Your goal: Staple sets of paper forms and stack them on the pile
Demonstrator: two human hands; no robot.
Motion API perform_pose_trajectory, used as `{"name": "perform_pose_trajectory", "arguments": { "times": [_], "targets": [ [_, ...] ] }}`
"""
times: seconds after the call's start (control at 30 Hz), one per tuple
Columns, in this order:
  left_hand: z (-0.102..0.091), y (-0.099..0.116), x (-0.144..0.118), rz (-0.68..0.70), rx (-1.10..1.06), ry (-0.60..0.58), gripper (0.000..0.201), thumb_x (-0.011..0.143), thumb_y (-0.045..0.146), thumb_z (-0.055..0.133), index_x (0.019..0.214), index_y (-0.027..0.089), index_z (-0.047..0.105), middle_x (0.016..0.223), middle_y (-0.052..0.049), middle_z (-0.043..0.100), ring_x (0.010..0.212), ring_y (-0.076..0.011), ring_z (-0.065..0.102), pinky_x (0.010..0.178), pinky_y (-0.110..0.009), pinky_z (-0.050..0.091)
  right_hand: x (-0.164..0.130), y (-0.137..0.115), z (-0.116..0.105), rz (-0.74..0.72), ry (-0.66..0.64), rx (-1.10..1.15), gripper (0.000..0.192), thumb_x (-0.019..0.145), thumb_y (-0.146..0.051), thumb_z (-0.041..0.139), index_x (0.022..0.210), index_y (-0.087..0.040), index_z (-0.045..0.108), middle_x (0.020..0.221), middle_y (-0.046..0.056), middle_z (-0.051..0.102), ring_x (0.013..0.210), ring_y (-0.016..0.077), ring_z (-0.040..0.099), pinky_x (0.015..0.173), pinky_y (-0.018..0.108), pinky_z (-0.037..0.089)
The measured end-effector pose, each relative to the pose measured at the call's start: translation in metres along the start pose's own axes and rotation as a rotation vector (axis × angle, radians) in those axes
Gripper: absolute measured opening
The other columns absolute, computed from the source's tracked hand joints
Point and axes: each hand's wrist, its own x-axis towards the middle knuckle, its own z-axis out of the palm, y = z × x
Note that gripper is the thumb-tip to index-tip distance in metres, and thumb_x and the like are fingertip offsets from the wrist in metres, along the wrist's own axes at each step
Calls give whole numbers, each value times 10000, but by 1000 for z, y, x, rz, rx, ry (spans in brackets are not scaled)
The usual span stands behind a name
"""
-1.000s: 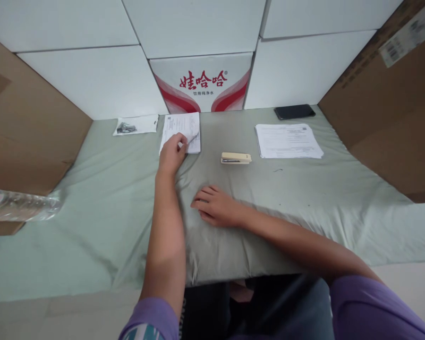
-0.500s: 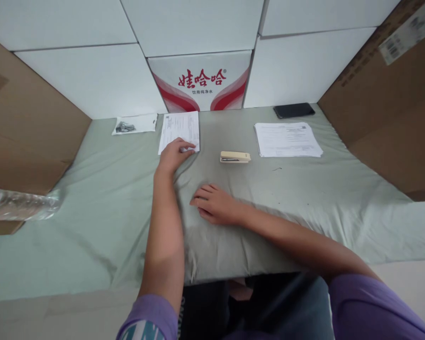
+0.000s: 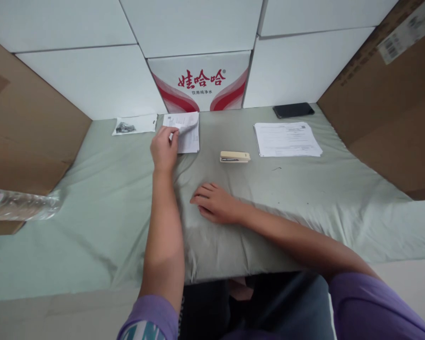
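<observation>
The fingers of the right hand [image 3: 218, 206], the nearest thing to me past the table's front edge, are loosely curled on the green cloth [image 3: 92, 212], neither spread nor clenched, with nothing visible in them. That hand looks parked; whether anything sits under the palm I can't tell.

A little farther in, between the hands and the two paper piles, lies a cream stapler [image 3: 234, 157], untouched, silvery metal showing between its halves.

Beyond it, on the person's left, the left hand [image 3: 164, 147] has thumb and fingers pinched on the near part of a sheet [image 3: 188, 126], which curls up off the left paper stack [image 3: 190, 143]. The stack lies flat beneath, near the back of the table. I take the step in hand to be parting one sheet from the pile. As I judge it, the next move calls for a steady pinch and a gentle peel, so no second page clings and the pile doesn't slide.

Level with it on the right, the other paper stack [image 3: 286, 140] lies flat, no hand near it. Farther back are a white packet [image 3: 141, 123] beside the left pile, a dark phone [image 3: 293, 110] behind the right one, and a red-lettered box [image 3: 200, 82] against the wall of cartons.
</observation>
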Motion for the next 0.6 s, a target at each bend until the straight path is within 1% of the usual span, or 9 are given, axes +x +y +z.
{"name": "perform_pose_trajectory", "arguments": {
  "times": [0.1, 0.17, 0.3, 0.4, 0.47, 0.53, 0.6],
  "targets": [
    [-12, 5, 4, -4, -10, 76, 187, 1001, 296, 499, 1043, 233, 670, 1088, -57, 671, 967, -208, 620, 916, -329, 446, 0, 2, 1, 15, 41, 25, 260, 946, -170, 493, 1169, -163, 626, 1125, 110, 651, 1057, 233, 520, 873, 372, 379],
    [-17, 6, 5, -8, -18, 86, 181, 1000, 302, 505, 1045, 232, 666, 1091, -60, 671, 962, -211, 620, 931, -342, 453, 0, 3, 1, 18, 50, 34, 262, 939, -163, 495, 1165, -160, 627, 1120, 112, 649, 1053, 234, 523, 867, 372, 385],
    [-16, 8, 3, -50, -38, 77, 151, 990, 305, 529, 1018, 231, 658, 1072, -59, 668, 961, -211, 622, 940, -346, 455, 0, 3, -1, 26, 42, 48, 259, 935, -154, 496, 1159, -162, 625, 1117, 118, 648, 1052, 238, 528, 879, 379, 397],
    [-14, 13, 3, -104, -48, 134, 142, 991, 277, 523, 998, 220, 653, 1087, -64, 656, 1027, -219, 618, 951, -358, 438, 0, 2, 0, 50, 41, 96, 257, 928, -144, 497, 1153, -162, 618, 1131, 128, 642, 1063, 239, 535, 902, 394, 419],
    [-17, 20, 5, -130, -55, 204, 166, 1008, 272, 497, 1004, 203, 647, 1099, -67, 644, 1090, -221, 600, 960, -377, 422, 0, 3, 1, 66, 64, 190, 244, 927, -148, 500, 1140, -164, 617, 1131, 132, 637, 1063, 232, 546, 918, 403, 440],
    [-26, 31, 7, -111, -73, 272, 221, 1039, 300, 453, 1022, 184, 640, 1095, -62, 625, 1146, -211, 573, 970, -394, 407, 1, 6, 0, 117, 126, 377, 212, 944, -194, 505, 1120, -171, 621, 1118, 124, 635, 1044, 213, 567, 928, 401, 468],
    [-40, 47, 7, -35, -93, 319, 284, 1067, 347, 410, 1046, 172, 633, 1095, -53, 608, 1173, -197, 555, 981, -399, 400, 4, 11, -9, 261, 237, 637, 212, 964, -305, 531, 1112, -182, 618, 1107, 107, 640, 1012, 192, 600, 915, 387, 501]
  ]
}}
